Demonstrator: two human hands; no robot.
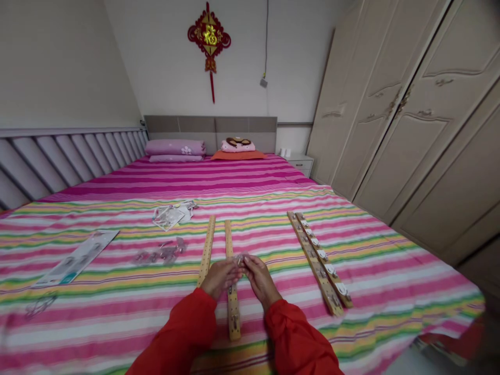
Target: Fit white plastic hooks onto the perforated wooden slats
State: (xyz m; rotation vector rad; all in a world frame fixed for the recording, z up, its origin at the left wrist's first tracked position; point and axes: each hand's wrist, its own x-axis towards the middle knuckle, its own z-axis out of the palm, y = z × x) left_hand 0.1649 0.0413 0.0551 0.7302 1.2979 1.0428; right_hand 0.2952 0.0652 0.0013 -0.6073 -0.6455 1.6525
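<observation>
My left hand (220, 277) and my right hand (259, 278) meet over a wooden strip with holes (233, 307) lying on the striped bedspread (371, 271). Both hands have fingers pinched together on a small clear, metallic piece (239, 259) between them; I cannot make out what it is. A second bare wooden strip (207, 249) lies just left of the first. Both arms wear red sleeves.
Two more wooden strips fitted with metal hooks (321, 260) lie to the right. Loose metal hooks (166, 252), clear plastic bags (172, 214) and a flat package (76, 259) lie to the left. Pillows sit at the headboard; a wardrobe (410, 120) lines the right wall.
</observation>
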